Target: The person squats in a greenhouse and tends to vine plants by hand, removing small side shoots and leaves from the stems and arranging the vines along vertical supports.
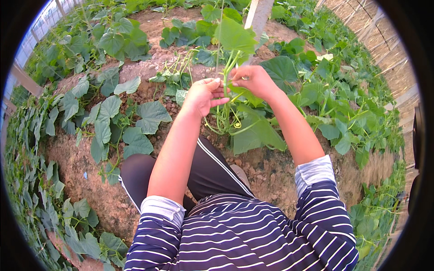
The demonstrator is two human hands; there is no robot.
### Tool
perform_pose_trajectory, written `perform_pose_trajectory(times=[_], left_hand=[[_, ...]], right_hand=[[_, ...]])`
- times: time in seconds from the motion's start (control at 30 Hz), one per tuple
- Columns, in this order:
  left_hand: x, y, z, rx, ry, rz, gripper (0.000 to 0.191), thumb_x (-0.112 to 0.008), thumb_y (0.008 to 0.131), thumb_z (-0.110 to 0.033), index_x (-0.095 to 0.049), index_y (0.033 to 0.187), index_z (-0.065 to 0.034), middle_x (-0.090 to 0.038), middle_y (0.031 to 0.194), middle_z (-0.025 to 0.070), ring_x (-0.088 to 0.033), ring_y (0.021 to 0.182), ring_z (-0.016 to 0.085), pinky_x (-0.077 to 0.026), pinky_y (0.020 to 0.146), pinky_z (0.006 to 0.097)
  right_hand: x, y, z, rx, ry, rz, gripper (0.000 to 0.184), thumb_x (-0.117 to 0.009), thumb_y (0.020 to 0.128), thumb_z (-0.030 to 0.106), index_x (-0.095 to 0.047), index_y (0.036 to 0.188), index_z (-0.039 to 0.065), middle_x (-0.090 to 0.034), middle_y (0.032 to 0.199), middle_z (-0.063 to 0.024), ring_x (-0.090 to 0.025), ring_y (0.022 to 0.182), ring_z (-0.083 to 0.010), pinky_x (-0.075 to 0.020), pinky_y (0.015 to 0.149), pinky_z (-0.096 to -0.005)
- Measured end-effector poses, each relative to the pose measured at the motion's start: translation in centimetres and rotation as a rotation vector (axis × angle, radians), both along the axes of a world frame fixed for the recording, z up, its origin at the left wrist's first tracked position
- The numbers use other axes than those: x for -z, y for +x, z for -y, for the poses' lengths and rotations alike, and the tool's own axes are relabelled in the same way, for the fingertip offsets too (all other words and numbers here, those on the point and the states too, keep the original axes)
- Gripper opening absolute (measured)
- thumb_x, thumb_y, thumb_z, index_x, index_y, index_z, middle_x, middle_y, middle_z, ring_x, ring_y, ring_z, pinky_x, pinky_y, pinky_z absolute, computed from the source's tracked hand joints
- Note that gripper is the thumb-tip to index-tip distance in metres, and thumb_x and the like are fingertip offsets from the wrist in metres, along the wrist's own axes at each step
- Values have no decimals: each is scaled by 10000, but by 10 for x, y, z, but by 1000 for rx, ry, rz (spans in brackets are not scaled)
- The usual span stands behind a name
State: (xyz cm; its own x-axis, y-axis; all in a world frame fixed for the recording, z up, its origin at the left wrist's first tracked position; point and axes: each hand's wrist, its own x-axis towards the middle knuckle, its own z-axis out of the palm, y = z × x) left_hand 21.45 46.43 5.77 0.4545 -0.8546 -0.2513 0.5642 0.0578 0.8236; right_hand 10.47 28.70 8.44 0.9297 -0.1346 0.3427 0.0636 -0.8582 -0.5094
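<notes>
An upright cucumber-like vine stem [226, 76] stands between my two hands, topped by a broad green leaf [237, 37]. My left hand [203, 96] is at its left side, with the thumb in front and the fingers curled around the stem. A small pale band [224, 85] shows on the stem beside the left thumb. My right hand [252, 81] is close on the right, its thumb and fingertips pinched together by the stem; whether they hold something is too small to tell. A thin string [219, 44] runs upward just left of the leaf.
Leafy vines [108, 118] grow on the soil at left, and more vines [332, 111] spread at right. A pale post [258, 15] rises behind the leaf. Curly tendrils [237, 124] and low stems lie beneath my hands. My bent leg [217, 169] is in front of the plant.
</notes>
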Motion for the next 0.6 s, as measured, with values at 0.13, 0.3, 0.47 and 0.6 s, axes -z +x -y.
perform_pose_trajectory(times=[0.13,0.3,0.47,0.6], left_hand=[[11,6,0,78,-34,-173,216,-563,902,-120,-583,1076,8,-634,973,103,-621,917,217,-545,826,379],[11,11,-3,125,-53,-173,259,-560,892,-96,-557,1123,22,-636,1025,112,-624,958,202,-549,832,355],[14,11,-1,105,-28,-186,274,-566,882,-102,-553,1117,38,-635,1036,145,-626,959,211,-552,829,330],[15,11,2,197,-46,-229,261,-569,880,-103,-553,1102,32,-633,1007,142,-629,908,201,-563,783,303]], right_hand=[[-2,19,-13,75,373,-104,101,-713,737,35,-716,837,18,-688,763,-75,-585,613,-144,-461,573,-266],[-1,24,-25,-49,982,-111,144,-701,782,35,-719,916,-13,-661,690,-47,-543,569,-88,-432,524,-238],[-7,30,-18,66,768,-314,158,-703,800,72,-720,943,6,-710,852,-54,-640,757,-108,-512,706,-259],[-4,24,-7,55,896,-373,185,-675,815,47,-705,995,13,-703,803,-67,-664,739,-138,-549,676,-297]])
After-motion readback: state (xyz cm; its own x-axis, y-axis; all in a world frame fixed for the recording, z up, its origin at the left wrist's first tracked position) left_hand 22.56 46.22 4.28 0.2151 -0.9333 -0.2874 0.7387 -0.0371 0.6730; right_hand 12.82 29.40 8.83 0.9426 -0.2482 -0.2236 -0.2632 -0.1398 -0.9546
